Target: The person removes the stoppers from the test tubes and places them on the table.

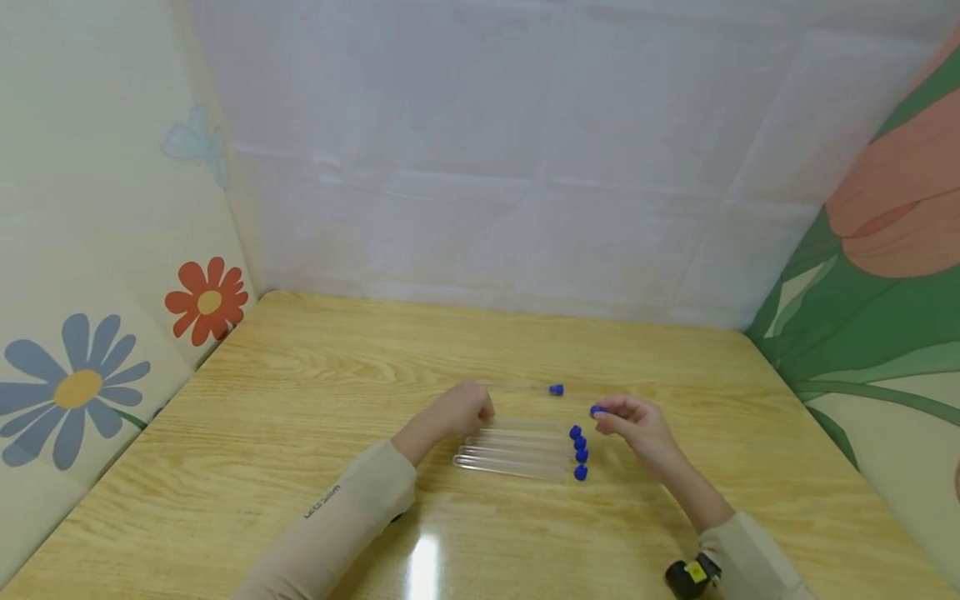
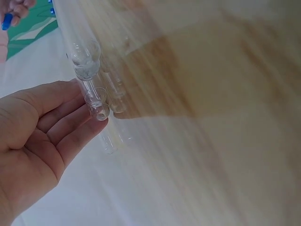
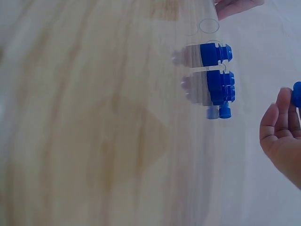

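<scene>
Near the middle of the pale wooden desk (image 1: 315,392), four clear plastic test tubes with blue screw caps (image 1: 521,454) are laid side by side, touching, their caps all turned toward the right hand (image 1: 637,425). A fifth clear tube with a blue cap (image 1: 538,389) lies apart, just beyond the row. A loose blue cap (image 1: 596,410) is pinched at the fingertips of the right hand, so that grip is closed on the cap. The left hand (image 1: 461,408) rests at the rounded bottoms of the tubes; in the left wrist view its fingers (image 2: 70,125) lie nearly straight against a tube end, so nothing appears to be clasped, though blur leaves some doubt. Capping is judged to be mostly done: five tubes are closed, and one cap is not yet fitted; an uncapped tube may be seen at the top of the row. Ample bare desk is left on every side, the painted walls and desk edges standing well apart from the work.
</scene>
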`<state>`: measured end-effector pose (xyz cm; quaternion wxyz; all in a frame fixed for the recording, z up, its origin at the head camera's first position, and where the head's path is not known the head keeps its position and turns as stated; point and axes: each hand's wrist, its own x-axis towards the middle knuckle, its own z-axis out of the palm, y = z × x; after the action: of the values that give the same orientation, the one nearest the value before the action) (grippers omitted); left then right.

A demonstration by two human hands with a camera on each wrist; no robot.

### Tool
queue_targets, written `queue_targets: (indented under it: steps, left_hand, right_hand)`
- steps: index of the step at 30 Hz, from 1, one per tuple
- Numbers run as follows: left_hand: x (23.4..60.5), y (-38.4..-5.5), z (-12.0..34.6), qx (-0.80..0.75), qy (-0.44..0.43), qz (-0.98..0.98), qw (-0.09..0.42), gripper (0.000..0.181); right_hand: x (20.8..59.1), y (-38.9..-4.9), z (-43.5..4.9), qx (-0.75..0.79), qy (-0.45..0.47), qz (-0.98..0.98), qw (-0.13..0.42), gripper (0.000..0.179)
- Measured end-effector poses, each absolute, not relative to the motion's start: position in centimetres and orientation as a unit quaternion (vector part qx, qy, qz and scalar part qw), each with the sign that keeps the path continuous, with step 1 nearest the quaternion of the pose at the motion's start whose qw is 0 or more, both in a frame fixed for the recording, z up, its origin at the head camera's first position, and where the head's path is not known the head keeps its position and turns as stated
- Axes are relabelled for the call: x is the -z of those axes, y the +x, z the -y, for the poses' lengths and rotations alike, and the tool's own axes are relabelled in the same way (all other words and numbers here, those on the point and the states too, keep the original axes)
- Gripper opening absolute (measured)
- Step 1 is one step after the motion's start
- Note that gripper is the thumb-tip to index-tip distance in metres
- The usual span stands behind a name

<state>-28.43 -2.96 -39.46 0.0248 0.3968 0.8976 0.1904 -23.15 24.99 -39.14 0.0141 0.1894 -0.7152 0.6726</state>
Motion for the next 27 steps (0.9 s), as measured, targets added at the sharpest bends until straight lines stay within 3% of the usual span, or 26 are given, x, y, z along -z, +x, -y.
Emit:
queue_targets:
  steps: [7, 12, 14, 21, 27]
  left_hand:
    - [39.4, -28.4, 3.3, -0.219, 0.368, -0.903, 0.036, 0.038]
    - [39.1, -28.2, 3.7, -0.253, 0.340, -0.904, 0.057, 0.029]
    - [38.9, -28.2, 3.8, -0.262, 0.338, -0.901, 0.067, 0.033]
    - [38.4, -28.2, 4.5, -0.263, 0.348, -0.899, 0.031, 0.006]
    - [38.3, -28.2, 5.0, -0.273, 0.346, -0.897, 0.025, 0.014]
  right_hand:
    - [39.1, -23.4, -24.9, -0.635, 0.166, 0.755, 0.013, 0.019]
    - [39.0, -23.9, -24.7, -0.584, 0.149, 0.798, 0.004, 0.035]
    - [39.0, -24.1, -24.6, -0.575, 0.145, 0.805, -0.004, 0.035]
    - [38.8, -25.3, -24.1, -0.558, 0.125, 0.820, -0.024, 0.033]
    - [38.9, -26.3, -24.0, -0.531, 0.124, 0.838, -0.024, 0.029]
